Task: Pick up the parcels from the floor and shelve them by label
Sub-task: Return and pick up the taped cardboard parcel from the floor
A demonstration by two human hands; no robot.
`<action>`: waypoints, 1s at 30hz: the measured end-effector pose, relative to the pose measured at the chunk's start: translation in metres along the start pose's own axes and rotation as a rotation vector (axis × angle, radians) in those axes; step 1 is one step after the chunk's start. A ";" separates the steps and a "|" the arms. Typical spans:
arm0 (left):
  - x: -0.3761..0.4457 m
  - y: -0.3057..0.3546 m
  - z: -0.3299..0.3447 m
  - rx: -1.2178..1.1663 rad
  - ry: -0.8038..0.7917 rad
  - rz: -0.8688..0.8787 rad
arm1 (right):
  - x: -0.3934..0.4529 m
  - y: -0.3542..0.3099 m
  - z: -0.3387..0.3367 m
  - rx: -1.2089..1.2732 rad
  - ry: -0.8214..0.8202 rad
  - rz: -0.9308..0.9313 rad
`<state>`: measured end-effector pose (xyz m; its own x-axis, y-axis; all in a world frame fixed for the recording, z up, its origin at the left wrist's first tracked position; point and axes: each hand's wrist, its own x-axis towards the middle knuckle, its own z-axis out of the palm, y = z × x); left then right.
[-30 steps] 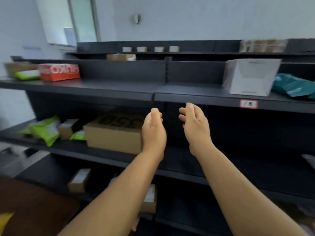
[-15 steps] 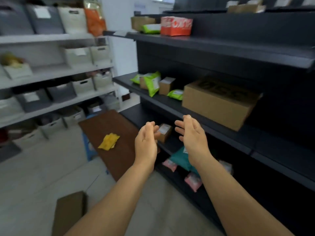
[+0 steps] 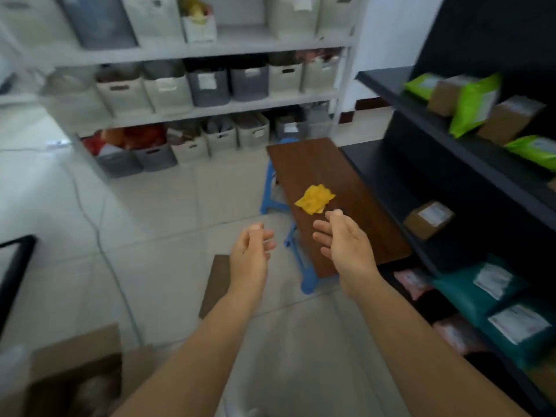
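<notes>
My left hand [image 3: 251, 254] and my right hand [image 3: 346, 245] are held out in front of me over the tiled floor, palms facing each other, fingers loosely curled, nothing in either. A flat brown parcel [image 3: 214, 284] lies on the floor just behind my left wrist. An open cardboard box [image 3: 75, 365] sits at the bottom left. The dark shelf unit [image 3: 421, 115] on the right carries green pouches [image 3: 472, 103], small brown boxes [image 3: 428, 219] and teal mailers [image 3: 493, 284].
A brown table top [image 3: 325, 176] on blue legs stands beside the dark shelves with a yellow packet [image 3: 314, 198] on it. A white shelving unit [image 3: 210, 106] full of grey and beige bins lines the far wall. A cable [image 3: 99, 233] trails across the floor.
The view has swung left and down, away from the dark shelves toward the floor and the white shelving. Both hands stay out in front, empty.
</notes>
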<state>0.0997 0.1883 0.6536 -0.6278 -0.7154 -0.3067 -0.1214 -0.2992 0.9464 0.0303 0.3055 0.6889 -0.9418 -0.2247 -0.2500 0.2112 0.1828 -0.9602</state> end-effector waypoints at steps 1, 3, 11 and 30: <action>0.009 -0.005 -0.015 -0.015 0.040 -0.022 | 0.005 0.005 0.016 -0.007 -0.034 0.019; 0.026 -0.014 -0.041 -0.051 0.110 -0.059 | 0.018 0.016 0.043 -0.019 -0.098 0.050; 0.085 -0.053 -0.114 -0.017 0.413 -0.166 | 0.076 0.068 0.145 -0.146 -0.337 0.146; 0.229 -0.372 -0.195 0.195 0.505 -0.351 | 0.183 0.410 0.264 -0.429 -0.543 0.372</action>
<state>0.1510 0.0131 0.2116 -0.0917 -0.8194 -0.5658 -0.4214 -0.4829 0.7676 0.0138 0.0872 0.2163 -0.5459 -0.4922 -0.6780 0.2643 0.6668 -0.6968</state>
